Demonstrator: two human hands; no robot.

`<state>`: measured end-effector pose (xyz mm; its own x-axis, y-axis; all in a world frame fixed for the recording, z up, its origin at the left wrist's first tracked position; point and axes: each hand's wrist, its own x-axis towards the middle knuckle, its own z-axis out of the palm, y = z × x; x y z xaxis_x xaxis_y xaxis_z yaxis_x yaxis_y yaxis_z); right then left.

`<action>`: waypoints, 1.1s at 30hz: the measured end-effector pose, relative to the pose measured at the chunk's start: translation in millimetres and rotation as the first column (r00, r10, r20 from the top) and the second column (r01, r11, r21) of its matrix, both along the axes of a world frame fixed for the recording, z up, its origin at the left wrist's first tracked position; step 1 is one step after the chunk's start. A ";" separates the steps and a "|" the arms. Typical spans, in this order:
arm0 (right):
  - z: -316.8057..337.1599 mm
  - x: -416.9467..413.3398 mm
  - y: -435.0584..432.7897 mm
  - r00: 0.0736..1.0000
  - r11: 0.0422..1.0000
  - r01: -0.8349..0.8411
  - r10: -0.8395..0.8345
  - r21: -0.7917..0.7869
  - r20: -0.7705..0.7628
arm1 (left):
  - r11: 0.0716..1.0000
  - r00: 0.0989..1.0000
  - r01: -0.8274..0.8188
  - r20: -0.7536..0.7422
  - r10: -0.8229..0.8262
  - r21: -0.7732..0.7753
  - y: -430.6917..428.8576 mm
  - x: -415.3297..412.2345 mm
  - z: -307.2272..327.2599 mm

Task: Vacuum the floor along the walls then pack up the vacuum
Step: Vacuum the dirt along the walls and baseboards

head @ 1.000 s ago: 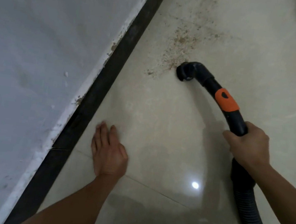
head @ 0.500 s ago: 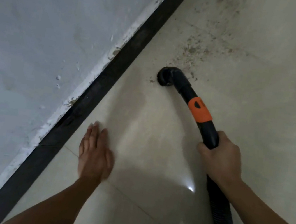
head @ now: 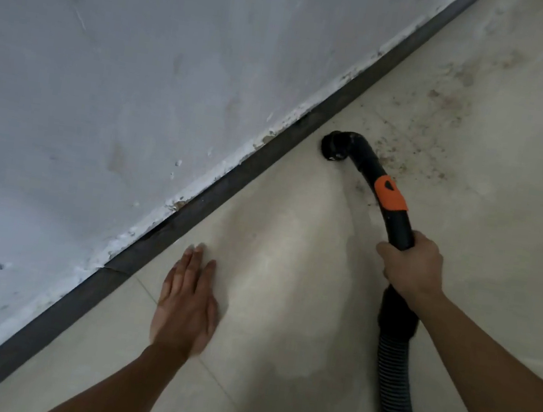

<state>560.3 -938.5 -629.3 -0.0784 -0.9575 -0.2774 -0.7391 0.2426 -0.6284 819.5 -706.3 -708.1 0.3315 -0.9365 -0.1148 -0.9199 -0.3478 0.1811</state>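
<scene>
— Fingers (head: pixel 385 252), your right hand (head: pixel 412 264)?
— Curled round black vacuum hose (head: pixel 398 227) below its orange collar (head: pixel 390 195); nozzle (head: pixel 335 146) on tiled floor (head: pixel 289 270), near dark skirting (head: pixel 232 180), beside scattered dirt (head: pixel 442 131).
— Your left hand (head: pixel 186 305)?
— Flat on floor, fingers together.

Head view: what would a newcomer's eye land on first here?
The black hose with its orange band stands out at centre right, gripped by the right hand, its nozzle down at the floor near the dark skirting. Just beyond the nozzle lies a patch of brown dirt. The left hand rests flat on the floor at lower centre.
</scene>
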 end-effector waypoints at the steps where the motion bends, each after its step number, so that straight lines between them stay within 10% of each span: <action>1: 0.0 9.2 -2.8 1.000 1.000 0.000 0.000 0.010 0.023 | 1.000 1.000 0.000 -0.004 0.000 -0.002 -0.1 -0.6 0.4; 12: 1.3 -28.6 116.7 0.972 0.951 -0.231 0.215 0.205 0.098 | 0.999 0.999 -0.044 -0.028 0.043 -0.017 -0.6 -3.3 9.2; 24: 7.0 -187.4 125.5 0.938 0.939 0.344 -0.345 -0.015 -0.027 | 0.994 0.993 -0.113 0.044 0.112 0.005 -23.9 -24.3 15.4; 33: -4.2 -134.2 123.5 0.998 0.998 0.059 -0.060 0.016 0.021 | 0.990 0.993 -0.086 -0.086 0.076 -0.114 -160.8 -96.9 5.2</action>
<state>426.1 -815.0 -633.5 -0.1291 -0.9469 -0.2945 -0.7092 0.2957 -0.6400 722.7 -867.1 -702.9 0.4008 -0.9155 -0.0354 -0.8703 -0.3926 0.2975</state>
